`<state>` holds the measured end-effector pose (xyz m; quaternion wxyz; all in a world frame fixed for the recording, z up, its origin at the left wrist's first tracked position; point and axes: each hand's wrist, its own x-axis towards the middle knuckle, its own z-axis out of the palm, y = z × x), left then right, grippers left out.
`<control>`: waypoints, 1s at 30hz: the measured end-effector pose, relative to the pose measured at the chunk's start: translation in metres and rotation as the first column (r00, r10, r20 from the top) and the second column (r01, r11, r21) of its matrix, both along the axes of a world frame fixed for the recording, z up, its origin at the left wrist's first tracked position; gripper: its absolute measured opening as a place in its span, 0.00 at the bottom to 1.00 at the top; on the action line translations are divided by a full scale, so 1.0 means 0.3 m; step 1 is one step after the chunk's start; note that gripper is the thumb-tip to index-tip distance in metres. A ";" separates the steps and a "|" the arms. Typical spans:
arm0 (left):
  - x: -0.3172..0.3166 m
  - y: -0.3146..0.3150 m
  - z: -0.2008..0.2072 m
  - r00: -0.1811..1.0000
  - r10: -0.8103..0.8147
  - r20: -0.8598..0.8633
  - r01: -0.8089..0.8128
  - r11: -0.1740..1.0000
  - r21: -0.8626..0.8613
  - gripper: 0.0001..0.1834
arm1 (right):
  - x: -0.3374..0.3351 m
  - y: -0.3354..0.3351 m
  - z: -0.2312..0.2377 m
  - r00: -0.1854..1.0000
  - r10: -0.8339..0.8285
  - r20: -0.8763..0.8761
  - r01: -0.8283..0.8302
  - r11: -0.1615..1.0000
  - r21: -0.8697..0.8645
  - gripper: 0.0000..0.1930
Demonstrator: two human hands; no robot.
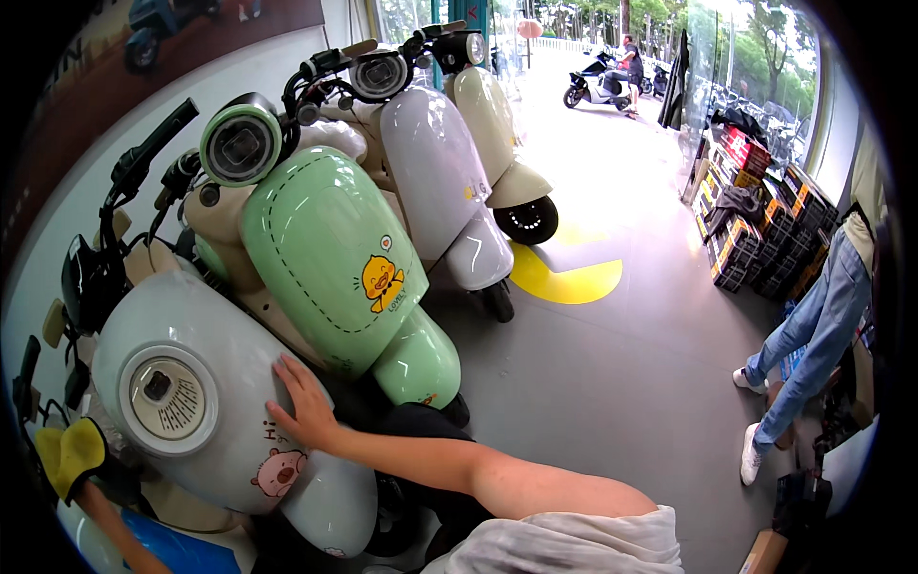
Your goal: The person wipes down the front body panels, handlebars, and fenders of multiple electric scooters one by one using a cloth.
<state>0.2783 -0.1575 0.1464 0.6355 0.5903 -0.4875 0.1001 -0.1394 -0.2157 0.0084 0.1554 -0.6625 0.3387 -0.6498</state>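
Grey scooter shell (236,430) touched on its right side by the right hand (308,413).

The shell's bulk lies leftward of the right fingers, which are laid flat and slightly spread; its long axis is slanted from upper left to lower right. Left of the shell, a yellow pad (65,453) is held by the left hand (88,491), farther off, its fingers hidden and their state unreadable. The shell is glossy, marked with a pink cartoon animal (278,473) and round cream grille (168,398). A green scooter (330,258) is parked right of it.
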 end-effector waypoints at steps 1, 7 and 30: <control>-0.047 0.019 0.002 1.000 0.000 0.018 0.000 1.000 0.008 0.16 | 0.009 0.067 0.007 0.999 0.038 0.011 -0.038 0.999 -0.008 0.31; -0.385 0.029 -0.043 0.994 -0.092 0.067 0.089 0.995 0.044 0.16 | 0.000 0.595 0.108 0.595 0.800 -0.082 -0.793 0.601 0.103 0.11; -1.607 0.222 -0.298 0.595 -0.804 0.011 0.788 0.586 0.189 0.19 | -0.530 0.305 -0.026 0.989 -0.139 -0.041 0.144 0.966 0.214 0.14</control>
